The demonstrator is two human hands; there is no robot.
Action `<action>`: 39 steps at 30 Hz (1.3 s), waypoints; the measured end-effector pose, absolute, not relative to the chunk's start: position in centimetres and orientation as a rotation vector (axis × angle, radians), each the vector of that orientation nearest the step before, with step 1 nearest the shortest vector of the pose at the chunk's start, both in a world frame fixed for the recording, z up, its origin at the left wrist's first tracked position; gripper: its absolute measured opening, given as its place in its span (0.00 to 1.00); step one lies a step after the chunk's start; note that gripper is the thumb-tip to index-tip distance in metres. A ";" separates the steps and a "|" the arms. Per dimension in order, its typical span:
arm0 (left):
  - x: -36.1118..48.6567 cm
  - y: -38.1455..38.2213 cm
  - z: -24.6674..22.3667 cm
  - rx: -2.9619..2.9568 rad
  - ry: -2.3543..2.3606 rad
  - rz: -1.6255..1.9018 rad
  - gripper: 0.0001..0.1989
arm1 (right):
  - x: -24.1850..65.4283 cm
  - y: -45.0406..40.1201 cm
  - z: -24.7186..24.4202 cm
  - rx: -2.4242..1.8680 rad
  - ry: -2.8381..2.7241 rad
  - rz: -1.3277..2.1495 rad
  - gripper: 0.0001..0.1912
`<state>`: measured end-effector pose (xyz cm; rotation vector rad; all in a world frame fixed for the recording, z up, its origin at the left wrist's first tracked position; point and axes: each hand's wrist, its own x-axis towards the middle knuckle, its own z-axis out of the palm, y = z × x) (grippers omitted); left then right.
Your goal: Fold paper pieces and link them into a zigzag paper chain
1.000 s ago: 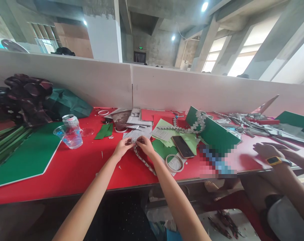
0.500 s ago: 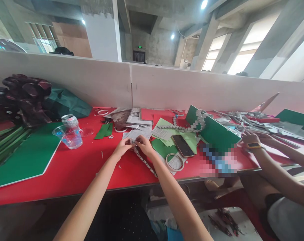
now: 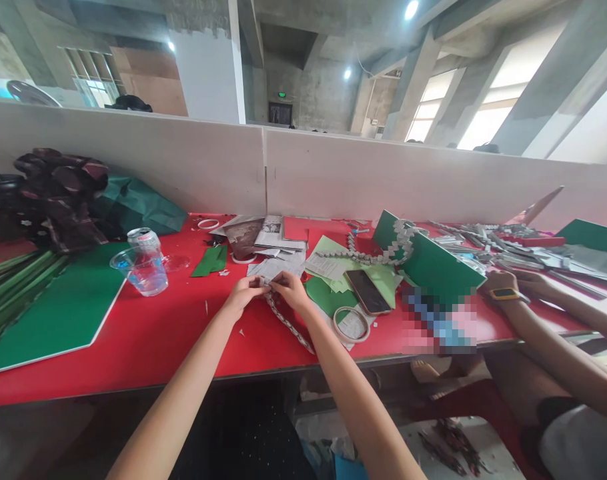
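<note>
My left hand (image 3: 244, 295) and my right hand (image 3: 290, 291) meet over the red table, fingers pinched on the upper end of a folded paper chain (image 3: 288, 321). The grey-white zigzag chain hangs from my fingertips and runs down toward the front edge beside my right forearm. The exact piece between the fingertips is partly hidden. Just beyond my hands lie printed paper sheets (image 3: 278, 265). To the right of my right hand are a roll of tape (image 3: 351, 325), a dark phone (image 3: 367, 291) and green paper (image 3: 328, 297).
A second, wider paper chain (image 3: 373, 257) leans against a green board (image 3: 423, 260). At left stand a plastic cup (image 3: 148, 275) and a can (image 3: 144, 241) near another green board (image 3: 78, 307). On the right, a co-worker's hands (image 3: 503, 287) are among grey paper strips (image 3: 513, 243).
The camera view has shifted slightly. My hands keep their pinch on the chain, nearly in the same place. The co-worker's hand at right has moved a little.
</note>
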<state>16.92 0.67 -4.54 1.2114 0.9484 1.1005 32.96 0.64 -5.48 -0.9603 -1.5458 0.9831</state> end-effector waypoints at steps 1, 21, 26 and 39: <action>16.9 0.7 -4.6 1.230 0.949 1.117 0.24 | 33.0 0.6 -5.4 -0.968 -1.535 1.007 0.09; 17.6 0.3 -4.6 1.418 0.963 1.109 0.20 | 33.7 0.7 -5.0 -0.996 -1.572 0.933 0.05; 17.6 0.4 -4.4 1.424 0.998 1.109 0.21 | 33.5 1.7 -6.0 -1.028 -1.617 0.891 0.07; 17.3 0.7 -4.9 1.396 1.006 1.134 0.24 | 33.6 1.3 -5.6 -1.107 -1.706 0.705 0.10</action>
